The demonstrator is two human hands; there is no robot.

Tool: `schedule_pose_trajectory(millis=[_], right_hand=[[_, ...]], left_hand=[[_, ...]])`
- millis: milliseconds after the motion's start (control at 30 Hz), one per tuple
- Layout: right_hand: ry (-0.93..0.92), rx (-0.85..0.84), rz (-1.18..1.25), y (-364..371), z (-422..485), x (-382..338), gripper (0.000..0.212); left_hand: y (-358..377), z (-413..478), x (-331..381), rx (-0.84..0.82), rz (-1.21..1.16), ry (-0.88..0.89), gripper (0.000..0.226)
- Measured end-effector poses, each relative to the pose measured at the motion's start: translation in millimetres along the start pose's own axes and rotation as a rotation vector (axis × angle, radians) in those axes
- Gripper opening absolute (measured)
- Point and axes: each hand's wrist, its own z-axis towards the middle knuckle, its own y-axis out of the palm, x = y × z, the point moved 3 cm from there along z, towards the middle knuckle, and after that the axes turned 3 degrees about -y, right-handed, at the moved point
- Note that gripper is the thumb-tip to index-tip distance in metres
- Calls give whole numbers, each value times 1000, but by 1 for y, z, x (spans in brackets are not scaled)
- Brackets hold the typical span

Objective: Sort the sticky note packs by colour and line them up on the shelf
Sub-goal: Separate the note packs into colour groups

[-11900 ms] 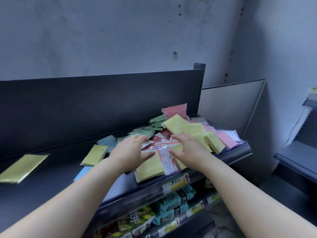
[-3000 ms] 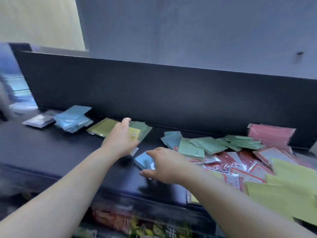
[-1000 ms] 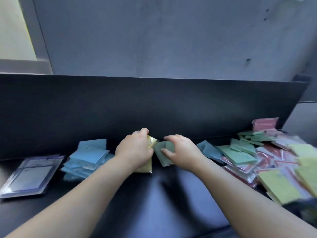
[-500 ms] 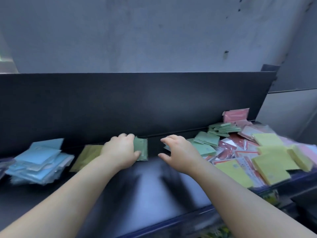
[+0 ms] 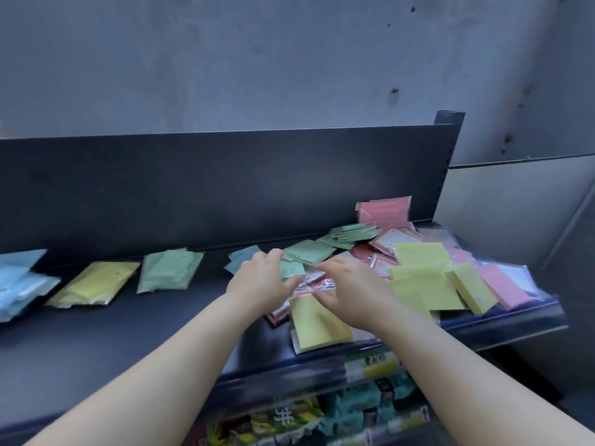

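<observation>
Here, both hands work at the left side of a mixed heap of sticky note packs [image 5: 415, 252] that covers the right end of the dark shelf [image 5: 145, 333]. The left hand [image 5: 260, 281] lies with its fingers stretched forward onto a small green pack [image 5: 291, 269] and its thumb spread to the right, so its grip is loose and closed on nothing. The right hand [image 5: 351, 291] arches over the red-and-white packs [image 5: 310, 281], its fingers pointing left and its thumb just above a large yellow pack [image 5: 318, 323] that lies at the shelf's front edge. Blur hides whether this grip pinches a pack or only rests there. Along the back of the shelf, left of the hands, three sorted lots lie apart from one another. A pile of blue packs [image 5: 19, 281] sits at the left end, a yellow-green lot [image 5: 93, 283] comes next, and then a green lot [image 5: 169, 268]. Inside the heap, a fan of green packs [image 5: 351, 233] lies near the back panel [image 5: 225, 188], and a pink pack [image 5: 384, 212] leans upright against that panel. More yellow packs [image 5: 428, 278] and pink packs [image 5: 502, 284] crowd the front right corner. Below the front edge runs a label strip [image 5: 373, 365], and packaged goods [image 5: 322, 416] fill the lower shelf.
</observation>
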Motion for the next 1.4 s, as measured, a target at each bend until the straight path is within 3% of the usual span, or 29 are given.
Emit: schedule_pose_trajectory(millis=[267,400,567,700,867,967,1400], right_hand=[[-154,-180,108,4,-38,15,67],[-216,-245,81,8,-42,13,79],[-204,-289,136,14,-33,14,87],[-187,-316,175,13,-25,19,84],[-219,-241,36,14,-11,8,67],[-240,-245,1,20,-6,-3,68],[-265,-212,144,18,44,-100,63]], left_hand=[[11,10,15,-7,-50,-259,84],[2,3,17,21,-105,-281,65],[-15,-13,9,67,-171,-301,58],[-27,-27,-10,112,-253,-300,61],[-32,-46,-31,190,-276,-279,66],[-34,-58,-42,263,-290,-255,68],[-61,-91,-156,460,-377,-287,76]])
